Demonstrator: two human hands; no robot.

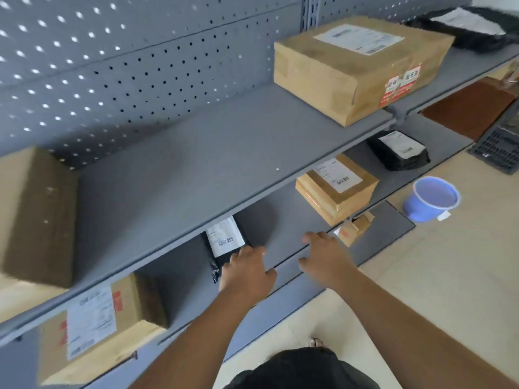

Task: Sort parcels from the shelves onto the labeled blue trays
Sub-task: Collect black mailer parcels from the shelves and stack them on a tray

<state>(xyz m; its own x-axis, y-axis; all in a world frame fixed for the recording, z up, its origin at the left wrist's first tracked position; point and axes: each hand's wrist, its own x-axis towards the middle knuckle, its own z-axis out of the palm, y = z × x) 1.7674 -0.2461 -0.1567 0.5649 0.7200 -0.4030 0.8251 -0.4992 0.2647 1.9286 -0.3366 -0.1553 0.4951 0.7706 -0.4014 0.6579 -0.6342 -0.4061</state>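
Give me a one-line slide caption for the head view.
Left hand reaches a black mailer on the middle shelf; right hand hovers open beside it.

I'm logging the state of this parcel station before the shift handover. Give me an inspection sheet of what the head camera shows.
Surface: grey metal shelves with a pegboard back; the upper shelf is bare in the middle.
Job's things: large box on the upper shelf; taped box and black mailer bag on the lower shelf; no blue trays seen.
Clutter: purple bucket on the floor.
Grippers: left hand on the black mailer bag, grip unclear; right hand open over the shelf edge, holding nothing.
Cables: nothing seen.
Surroundings: pale tiled floor.
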